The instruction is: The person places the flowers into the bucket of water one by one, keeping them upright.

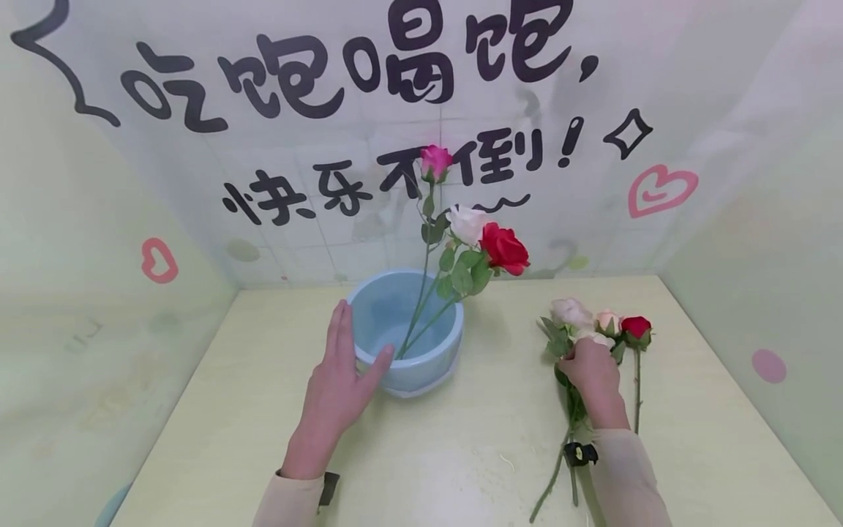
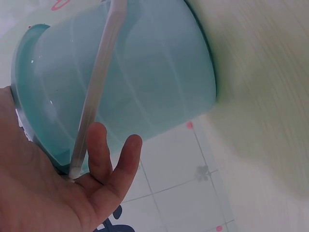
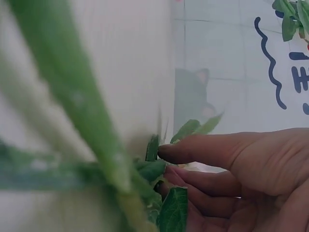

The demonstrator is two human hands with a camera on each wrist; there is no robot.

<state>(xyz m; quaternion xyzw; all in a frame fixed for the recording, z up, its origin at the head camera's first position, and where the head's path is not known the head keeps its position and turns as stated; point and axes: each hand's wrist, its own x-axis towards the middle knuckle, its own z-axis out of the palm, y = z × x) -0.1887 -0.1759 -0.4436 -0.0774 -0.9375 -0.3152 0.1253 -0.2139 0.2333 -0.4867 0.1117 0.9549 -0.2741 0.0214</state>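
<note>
though near, lettered wall [image 1: 296, 249] behind pot [image 1: 418, 377]

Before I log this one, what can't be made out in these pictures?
Head: lower ends of the green stems in the round, pale blue bucket, hidden by its near wall.
Head, right wrist: whether the right hand grips any loose pale or red rose; its back and green leaves cover the spot.
Head: curved blue object, lower left, cut off by the edge.
Right wrist: nearest green stem, blurred.
</note>
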